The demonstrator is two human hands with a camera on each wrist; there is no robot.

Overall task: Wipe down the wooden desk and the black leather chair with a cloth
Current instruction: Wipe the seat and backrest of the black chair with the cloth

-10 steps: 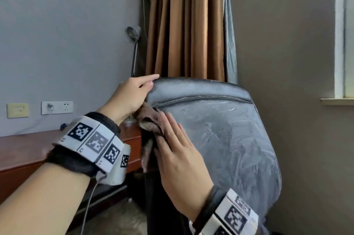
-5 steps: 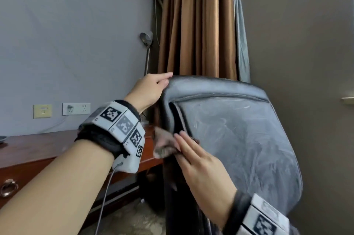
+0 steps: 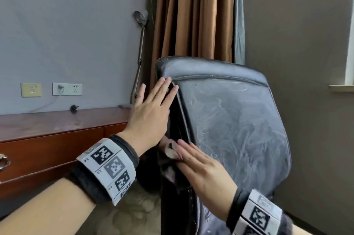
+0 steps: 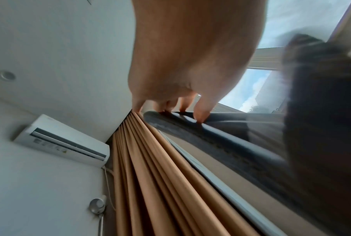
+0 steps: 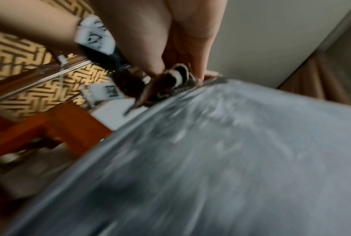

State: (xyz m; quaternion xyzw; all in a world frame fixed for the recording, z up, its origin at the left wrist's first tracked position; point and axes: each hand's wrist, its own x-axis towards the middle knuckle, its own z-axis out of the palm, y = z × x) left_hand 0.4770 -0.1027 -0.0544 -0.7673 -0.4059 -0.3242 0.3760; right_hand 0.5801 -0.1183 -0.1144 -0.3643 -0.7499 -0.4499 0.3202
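Observation:
The black leather chair stands with its streaked backrest turned toward me. My left hand reaches out with straight fingers, whose tips touch the backrest's upper left edge; the left wrist view shows the fingertips on the chair's rim. Lower on the same side edge is my right hand, its fingers flat on the leather. It holds the bunched brown cloth against the edge. In the right wrist view the cloth sits pinched between thumb and fingers. The wooden desk runs along the left wall.
A desk lamp and brown curtains stand behind the chair. Wall sockets and a loose plug are above the desk, and a drawer handle is at far left. A window sill juts out at right.
My left hand left the top of the backrest and now touches its upper left edge with straightened fingers. My right hand slid the cloth down the chair's left side edge.

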